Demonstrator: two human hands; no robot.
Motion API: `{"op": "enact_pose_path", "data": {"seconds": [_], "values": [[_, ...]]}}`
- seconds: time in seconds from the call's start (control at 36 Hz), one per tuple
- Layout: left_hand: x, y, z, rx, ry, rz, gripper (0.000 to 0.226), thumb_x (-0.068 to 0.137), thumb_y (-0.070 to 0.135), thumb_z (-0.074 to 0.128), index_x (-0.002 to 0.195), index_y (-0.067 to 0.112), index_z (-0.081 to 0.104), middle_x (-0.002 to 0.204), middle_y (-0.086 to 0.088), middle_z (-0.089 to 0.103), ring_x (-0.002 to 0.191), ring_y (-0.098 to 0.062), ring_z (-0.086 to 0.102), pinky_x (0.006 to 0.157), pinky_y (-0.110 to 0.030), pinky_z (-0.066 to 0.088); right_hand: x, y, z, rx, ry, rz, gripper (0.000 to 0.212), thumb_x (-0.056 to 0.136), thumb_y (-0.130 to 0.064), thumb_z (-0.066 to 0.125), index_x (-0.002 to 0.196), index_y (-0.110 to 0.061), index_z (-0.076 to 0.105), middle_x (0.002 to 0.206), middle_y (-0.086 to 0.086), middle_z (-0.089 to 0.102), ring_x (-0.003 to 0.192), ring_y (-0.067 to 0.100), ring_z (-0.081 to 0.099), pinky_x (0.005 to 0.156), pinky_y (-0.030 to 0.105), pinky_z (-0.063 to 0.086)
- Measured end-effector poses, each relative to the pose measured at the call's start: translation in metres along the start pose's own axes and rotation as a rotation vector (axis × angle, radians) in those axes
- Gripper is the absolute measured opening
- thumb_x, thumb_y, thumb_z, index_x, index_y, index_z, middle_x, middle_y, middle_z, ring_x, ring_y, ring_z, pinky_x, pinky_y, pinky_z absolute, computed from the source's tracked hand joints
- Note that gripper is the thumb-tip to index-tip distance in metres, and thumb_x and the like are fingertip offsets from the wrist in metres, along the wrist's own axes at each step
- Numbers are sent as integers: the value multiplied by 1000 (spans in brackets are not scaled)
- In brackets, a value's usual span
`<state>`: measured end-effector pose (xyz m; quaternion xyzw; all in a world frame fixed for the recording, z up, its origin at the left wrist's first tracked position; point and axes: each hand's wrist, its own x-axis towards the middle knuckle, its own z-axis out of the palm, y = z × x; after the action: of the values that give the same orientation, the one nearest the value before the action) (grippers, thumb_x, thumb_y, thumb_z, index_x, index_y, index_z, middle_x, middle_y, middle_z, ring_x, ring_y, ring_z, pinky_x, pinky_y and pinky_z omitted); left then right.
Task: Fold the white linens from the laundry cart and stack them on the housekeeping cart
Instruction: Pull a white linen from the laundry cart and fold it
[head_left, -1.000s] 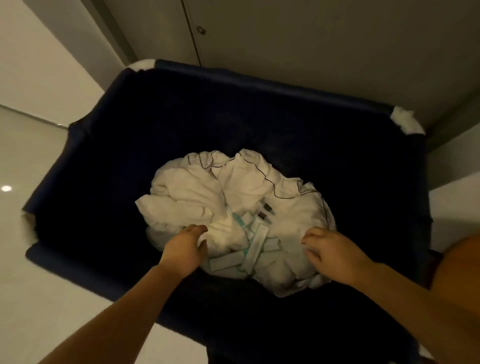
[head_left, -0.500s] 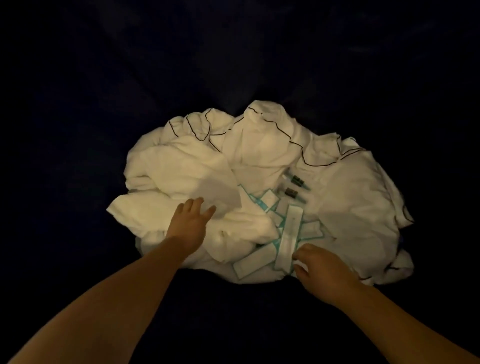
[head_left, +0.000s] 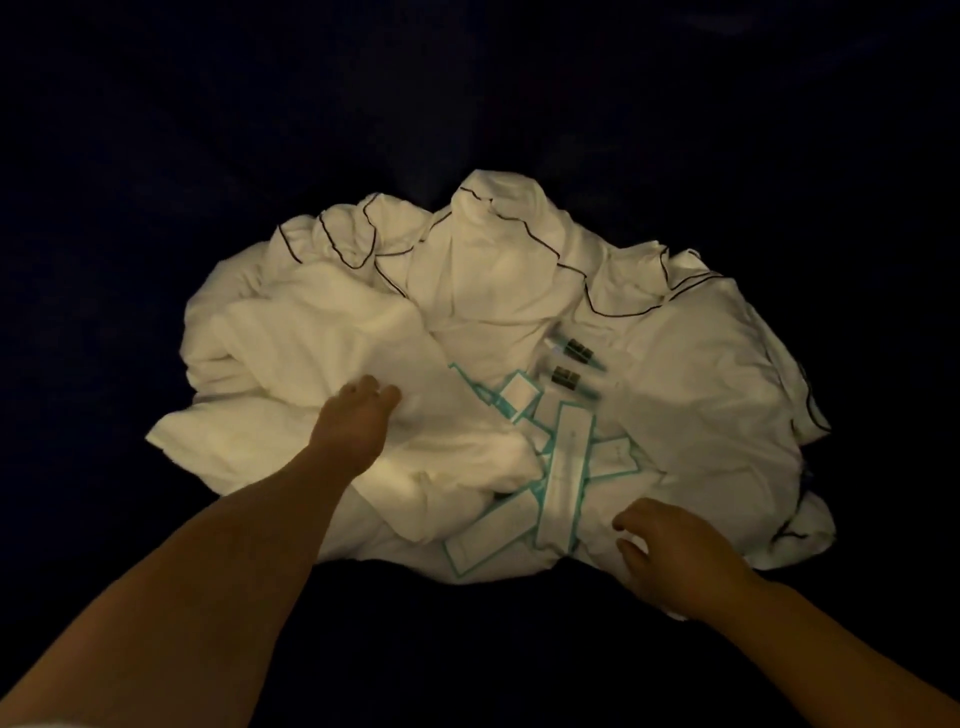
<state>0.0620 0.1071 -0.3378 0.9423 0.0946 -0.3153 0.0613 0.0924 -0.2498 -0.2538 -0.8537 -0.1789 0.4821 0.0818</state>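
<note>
— Both hands are down in the cart, yes? What is each doing?

— Left hand (head_left: 358, 415) lies on the left half of the white linens (head_left: 493, 291), fingers together and bent into the cloth; whether it has a fold pinched I cannot tell. Right hand (head_left: 670, 556) sits at the near right edge of the pile, fingers spread and slightly curled, gripping nothing.

— And the linens themselves?

— One crumpled heap in the middle of the dark blue laundry cart (head_left: 156, 156), lying on its bottom. Thin dark piping runs along the hems at the far side and down the right edge.

— Anything on top of the heap?

— Yes, a scatter of flat white packets with teal borders (head_left: 569, 457), overlapping one another, between the two hands and a little farther in. The longest one lies nearly upright in the view, just left of the right hand. Just beyond them, toward the far right, two small tubes with dark caps (head_left: 574, 361) lie side by side on the cloth.

— Around the pile?

— Only the cart's dark fabric on every side, with both bare forearms reaching in from the near edge.
</note>
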Motion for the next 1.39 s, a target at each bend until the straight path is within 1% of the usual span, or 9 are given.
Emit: {"op": "enact_pose_path", "data": {"seconds": [0.22, 0.44, 0.53, 0.69, 0.83, 0.94, 1.11, 1.25, 1.39], "values": [[-48, 33, -116, -247, 124, 81, 38, 97, 23, 51, 130, 5, 47, 128, -19, 46, 91, -43, 60, 77, -43, 48, -40, -23, -56, -21, 85, -99, 30, 97, -27, 49, 119, -14, 64, 125, 6, 59, 114, 19, 55, 97, 26, 40], [-106, 94, -248, -341, 264, 148, 45, 97, 1, 43, 141, 11, 42, 128, -11, 55, 116, -25, 55, 90, -9, 27, -104, -34, -141, -23, 260, -196, 25, 97, -26, 48, 100, -6, 64, 101, 4, 59, 94, 18, 57, 83, 29, 43], [-137, 131, -303, -362, 379, 150, 38, 97, 5, 44, 134, 16, 48, 106, -7, 61, 97, -26, 62, 81, -25, 44, -140, -36, -180, -67, 349, -246, 25, 98, -24, 45, 81, -8, 54, 79, 0, 49, 72, 12, 48, 68, 29, 35], [-196, 202, -393, -481, 621, 310, 33, 94, -3, 42, 125, 6, 52, 105, -10, 64, 90, -26, 62, 84, -42, 52, -210, -33, -247, 26, 438, -340, 31, 97, -33, 50, 122, -16, 59, 114, 4, 59, 104, 23, 58, 89, 38, 48], [-246, 257, -454, -569, 853, 341, 28, 94, -6, 38, 113, 3, 57, 101, -4, 63, 91, -22, 60, 86, -32, 47, -272, -46, -297, 195, 587, -519, 60, 91, -36, 61, 146, -24, 37, 137, 0, 50, 102, 15, 60, 92, 32, 49], [-291, 293, -502, -636, 1050, 308, 28, 93, -6, 34, 102, 10, 55, 93, 7, 60, 73, -7, 54, 67, -9, 40, -321, -49, -332, 314, 620, -598, 80, 86, -47, 65, 151, -32, 21, 149, -10, 35, 110, 11, 55, 96, 35, 49], [-361, 339, -555, -664, 1308, 360, 27, 92, -4, 33, 100, 6, 57, 94, 1, 59, 86, -16, 56, 77, -24, 42, -379, -57, -348, 325, 532, -751, 88, 66, -70, 71, 141, -39, 37, 135, -22, 48, 119, 4, 50, 100, 31, 46], [-403, 363, -583, -565, 1365, 423, 25, 99, 5, 33, 104, 5, 58, 97, -3, 58, 88, -14, 52, 69, -4, 34, -406, -65, -354, 263, 757, -732, 36, 97, -30, 54, 127, -11, 54, 114, -2, 59, 101, 12, 54, 80, 17, 37], [-417, 352, -577, -523, 1319, 326, 28, 103, 11, 32, 116, 5, 56, 111, 0, 52, 100, -13, 47, 76, -11, 30, -417, -44, -372, 375, 984, -633, 19, 100, -13, 42, 92, -6, 57, 87, 7, 56, 79, 18, 50, 59, 18, 29]]}}
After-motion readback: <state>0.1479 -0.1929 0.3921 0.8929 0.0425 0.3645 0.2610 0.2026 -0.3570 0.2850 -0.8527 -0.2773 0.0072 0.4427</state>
